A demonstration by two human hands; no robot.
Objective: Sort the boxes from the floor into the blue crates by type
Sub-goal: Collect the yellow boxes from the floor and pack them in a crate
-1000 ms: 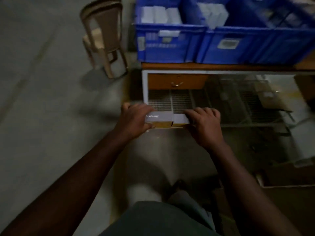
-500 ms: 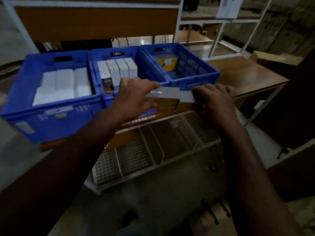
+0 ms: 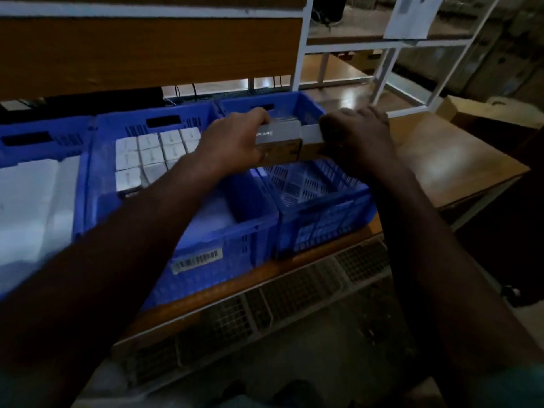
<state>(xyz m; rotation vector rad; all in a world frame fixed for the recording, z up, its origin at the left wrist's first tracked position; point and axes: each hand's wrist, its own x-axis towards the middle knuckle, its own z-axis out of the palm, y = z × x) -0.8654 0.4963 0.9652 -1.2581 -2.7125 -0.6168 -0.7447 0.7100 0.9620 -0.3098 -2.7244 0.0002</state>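
Both hands hold a row of grey-and-tan boxes (image 3: pixel 290 141) above the right blue crate (image 3: pixel 321 213). My left hand (image 3: pixel 232 139) grips the row's left end, my right hand (image 3: pixel 357 134) its right end. The boxes hover over the crate's back half, and whether they touch anything inside is hidden. The middle blue crate (image 3: pixel 241 210) holds several white boxes (image 3: pixel 147 154) in rows at its back. The left blue crate (image 3: pixel 44 136) is filled with larger white boxes (image 3: pixel 32 195).
The three crates stand side by side on a wooden table (image 3: pixel 441 160) with wire mesh panels (image 3: pixel 294 295) under its front edge. A wooden shelf board (image 3: pixel 147 54) hangs over the crates. White frame posts (image 3: pixel 382 75) rise behind, and a cardboard box (image 3: pixel 485 110) sits at far right.
I have come up from the floor to the table. Both hands carried the row of boxes forward and right, from in front of the middle crate to over the right crate.
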